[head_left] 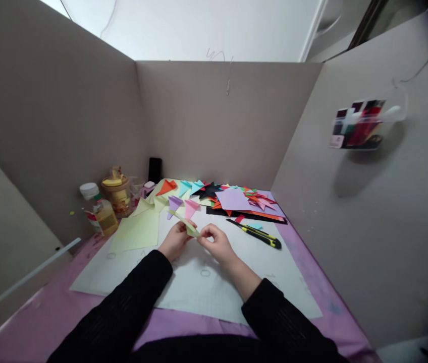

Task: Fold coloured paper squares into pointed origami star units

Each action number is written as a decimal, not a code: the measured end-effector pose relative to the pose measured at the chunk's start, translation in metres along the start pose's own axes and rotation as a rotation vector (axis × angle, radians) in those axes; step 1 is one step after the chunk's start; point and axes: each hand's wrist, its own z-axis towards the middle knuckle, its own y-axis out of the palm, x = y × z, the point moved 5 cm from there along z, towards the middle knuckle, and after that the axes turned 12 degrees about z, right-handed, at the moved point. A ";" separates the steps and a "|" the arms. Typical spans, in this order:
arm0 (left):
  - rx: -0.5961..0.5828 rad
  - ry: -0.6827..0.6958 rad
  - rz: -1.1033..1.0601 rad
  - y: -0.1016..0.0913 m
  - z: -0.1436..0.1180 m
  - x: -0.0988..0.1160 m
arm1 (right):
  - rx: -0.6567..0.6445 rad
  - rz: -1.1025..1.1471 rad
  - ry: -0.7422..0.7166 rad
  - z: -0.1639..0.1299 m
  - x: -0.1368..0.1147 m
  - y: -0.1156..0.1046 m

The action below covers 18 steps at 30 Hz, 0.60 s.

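No text, brand or number can be read anywhere. The bottle (102, 210) at the left of the bench carries a label, and the clear holder (365, 123) on the right wall has a small pink tag, but both are too small and blurred to make out. The white sheet (206, 282) bears faint printed marks, equally illegible.
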 end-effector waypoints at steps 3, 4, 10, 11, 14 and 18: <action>0.071 -0.026 0.025 -0.002 0.002 0.000 | 0.021 -0.052 -0.069 -0.001 -0.003 -0.002; 0.082 -0.029 0.041 -0.002 0.002 0.000 | 0.037 -0.065 -0.082 0.000 -0.003 -0.003; -0.010 -0.027 0.021 0.006 -0.001 -0.001 | 0.150 -0.095 -0.070 0.003 0.008 -0.012; -0.019 -0.028 0.012 0.007 -0.002 -0.002 | 0.169 -0.091 -0.056 0.004 0.010 -0.013; -0.040 -0.035 0.012 0.009 -0.002 -0.004 | 0.215 -0.061 -0.013 0.006 0.017 -0.017; -0.016 -0.031 -0.006 0.008 0.000 -0.006 | 0.177 -0.051 -0.008 0.007 0.019 -0.017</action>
